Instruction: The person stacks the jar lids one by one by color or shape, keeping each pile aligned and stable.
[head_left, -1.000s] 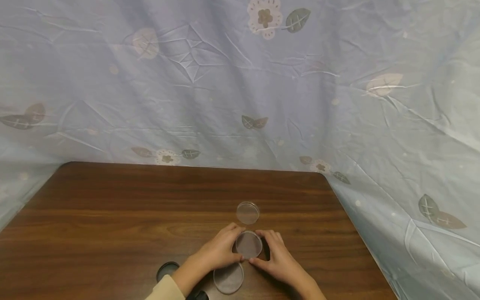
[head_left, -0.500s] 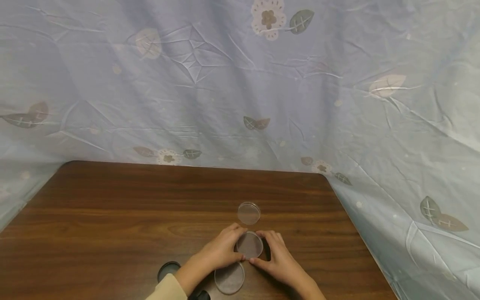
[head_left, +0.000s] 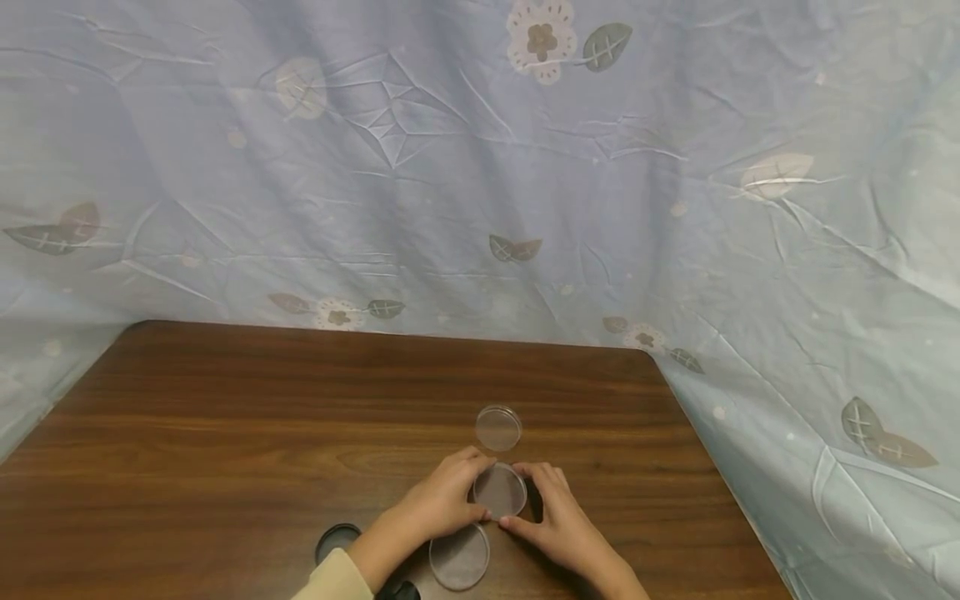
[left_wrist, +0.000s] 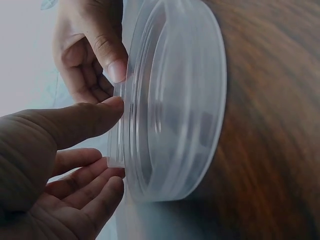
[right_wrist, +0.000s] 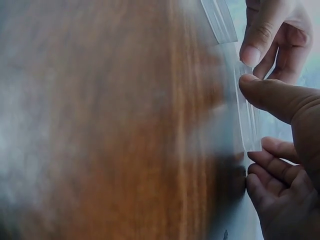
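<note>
Between both hands, low on the wooden table (head_left: 247,467), is a clear round petri dish (head_left: 500,492). My left hand (head_left: 444,497) holds its left side, with the thumb at the near edge and fingers at the far edge. On the opposite side my right hand (head_left: 553,518) grips it, thumb close to the left thumb. Up close, a second clear dish (left_wrist: 187,110) fills the left wrist view, its stacked rims showing. That nearer dish (head_left: 459,557) lies partly under my left hand in the head view. The right wrist view shows the held dish (right_wrist: 248,120) edge-on.
Beyond the hands lies another clear dish (head_left: 498,427). A dark-rimmed round piece (head_left: 336,542) sits left of my left forearm, partly covered by the sleeve (head_left: 337,577). A black object (head_left: 405,591) shows beneath that wrist. Patterned cloth (head_left: 450,192) hangs behind the table.
</note>
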